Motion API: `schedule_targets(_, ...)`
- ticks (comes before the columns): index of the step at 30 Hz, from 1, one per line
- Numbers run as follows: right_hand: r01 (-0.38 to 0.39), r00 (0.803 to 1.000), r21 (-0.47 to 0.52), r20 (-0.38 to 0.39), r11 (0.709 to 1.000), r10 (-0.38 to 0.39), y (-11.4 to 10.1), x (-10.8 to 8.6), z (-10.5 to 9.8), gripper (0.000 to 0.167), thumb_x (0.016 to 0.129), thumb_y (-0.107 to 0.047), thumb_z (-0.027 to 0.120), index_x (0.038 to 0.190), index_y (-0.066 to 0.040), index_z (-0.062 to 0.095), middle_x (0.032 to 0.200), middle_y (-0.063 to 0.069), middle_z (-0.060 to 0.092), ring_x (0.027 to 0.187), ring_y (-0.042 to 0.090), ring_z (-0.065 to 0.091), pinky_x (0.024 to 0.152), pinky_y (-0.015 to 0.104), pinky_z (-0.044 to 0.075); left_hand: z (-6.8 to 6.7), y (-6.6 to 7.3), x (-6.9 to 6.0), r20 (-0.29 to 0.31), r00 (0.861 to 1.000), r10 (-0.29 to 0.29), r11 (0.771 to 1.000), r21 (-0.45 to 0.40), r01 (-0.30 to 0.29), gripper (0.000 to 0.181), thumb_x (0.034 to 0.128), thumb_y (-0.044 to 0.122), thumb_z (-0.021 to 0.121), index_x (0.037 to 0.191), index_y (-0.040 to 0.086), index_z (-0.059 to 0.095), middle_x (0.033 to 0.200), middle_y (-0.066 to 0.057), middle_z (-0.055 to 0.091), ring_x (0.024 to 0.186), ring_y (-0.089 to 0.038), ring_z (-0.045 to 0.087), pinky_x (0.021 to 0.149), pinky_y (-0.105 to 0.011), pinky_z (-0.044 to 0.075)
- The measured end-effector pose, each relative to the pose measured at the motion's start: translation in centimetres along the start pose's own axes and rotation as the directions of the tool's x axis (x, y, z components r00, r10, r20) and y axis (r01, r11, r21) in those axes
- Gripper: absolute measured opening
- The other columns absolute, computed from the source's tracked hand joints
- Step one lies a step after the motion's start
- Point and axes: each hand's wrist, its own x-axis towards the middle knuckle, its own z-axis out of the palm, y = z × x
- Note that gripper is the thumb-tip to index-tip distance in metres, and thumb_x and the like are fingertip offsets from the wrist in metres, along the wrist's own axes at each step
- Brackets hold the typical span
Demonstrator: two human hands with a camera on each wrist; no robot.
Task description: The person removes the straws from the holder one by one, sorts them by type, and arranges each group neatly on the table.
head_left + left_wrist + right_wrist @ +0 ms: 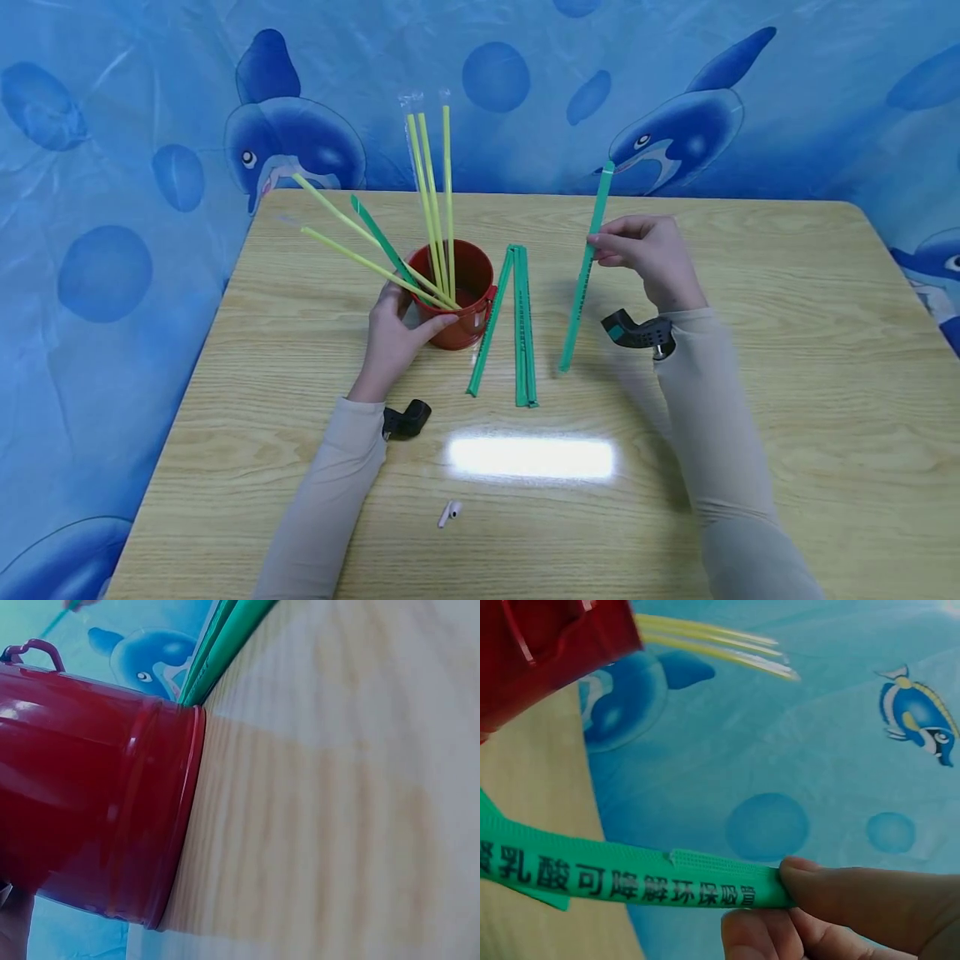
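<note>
The right hand (648,254) pinches a green straw (587,267) over the counter (787,417); loose green straws (521,333) lie beside a red bucket (456,335). The left hand (393,333) grips the bucket, which holds yellow straws (447,183).

Left of the counter's (787,400) middle, toward its far edge, stands a glossy red bucket (457,335) with five film-wrapped yellow straws (448,192) and one green-wrapped straw (384,242) sticking out. Three green straw packets (519,333) lie just right of it, ends toward the far edge; another packet (582,283), bearing dark Chinese characters, slants upward, pinched in the right hand (651,254).
</note>
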Motion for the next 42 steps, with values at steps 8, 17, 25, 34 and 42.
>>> schedule_targets(8, -0.119, 0.988, -0.141, 0.076, 0.983, 0.131, 2.7, 1.0, 1.8, 0.023, 0.089, -0.014, 0.066, 0.098, 0.007, 0.066, 0.082, 0.002, 0.069, 0.075, 0.019, 0.067, 0.071, 0.029, 0.056, 0.2, -0.1, 0.0, -0.016, 1.000, 0.011, 1.000, -0.013, -0.012, 0.075, 0.0775, 0.013, 0.079, 0.142, 0.006, 0.039, 0.135, -0.011, 0.044, 0.128, -0.019, 0.042, 0.104, -0.031, 0.037)
schedule_targets(17, -0.188, 0.962, -0.157, 0.169, 0.970, 0.214, 4.9, 1.9, 3.7, 0.021, 0.088, -0.010, 0.067, 0.095, 0.010, 0.066, 0.080, 0.006, 0.069, 0.067, 0.018, 0.065, 0.067, 0.028, 0.057, 0.8, -0.2, 0.1, -0.020, 0.999, 0.042, 0.998, -0.036, -0.042, 0.075, 0.0776, 0.010, 0.078, 0.142, 0.005, 0.040, 0.136, -0.011, 0.044, 0.128, -0.019, 0.042, 0.104, -0.032, 0.038)
schedule_targets(25, -0.227, 0.936, -0.203, 0.226, 0.952, 0.271, 5.8, 2.4, 4.3, 0.028, 0.089, -0.013, 0.067, 0.101, 0.012, 0.066, 0.075, 0.007, 0.069, 0.063, 0.014, 0.064, 0.063, 0.024, 0.056, 1.1, -0.2, 0.1, -0.022, 0.999, 0.048, 0.998, -0.048, -0.049, 0.076, 0.0772, 0.009, 0.078, 0.142, 0.006, 0.039, 0.137, -0.011, 0.043, 0.129, -0.019, 0.041, 0.105, -0.031, 0.037)
schedule_targets(34, -0.233, 0.932, -0.261, 0.216, 0.937, 0.292, 6.4, 2.5, 5.0, 0.028, 0.087, -0.014, 0.069, 0.097, 0.012, 0.067, 0.064, 0.005, 0.066, 0.055, 0.011, 0.063, 0.056, 0.023, 0.055, 1.3, -0.1, 0.2, -0.011, 0.998, 0.065, 0.997, -0.041, -0.066, 0.079, 0.0769, 0.009, 0.078, 0.144, 0.008, 0.036, 0.139, -0.012, 0.042, 0.130, -0.021, 0.039, 0.106, -0.033, 0.036)
schedule_targets(42, -0.252, 0.929, -0.309, 0.188, 0.917, 0.319, 6.5, 2.4, 5.4, 0.026, 0.085, -0.016, 0.071, 0.091, 0.009, 0.068, 0.061, 0.003, 0.065, 0.053, 0.010, 0.062, 0.053, 0.023, 0.055, 1.2, -0.3, 0.1, -0.017, 0.997, 0.072, 0.997, -0.041, -0.072, 0.078, 0.0756, 0.010, 0.080, 0.142, 0.007, 0.039, 0.136, -0.011, 0.043, 0.128, -0.018, 0.041, 0.104, -0.031, 0.037)
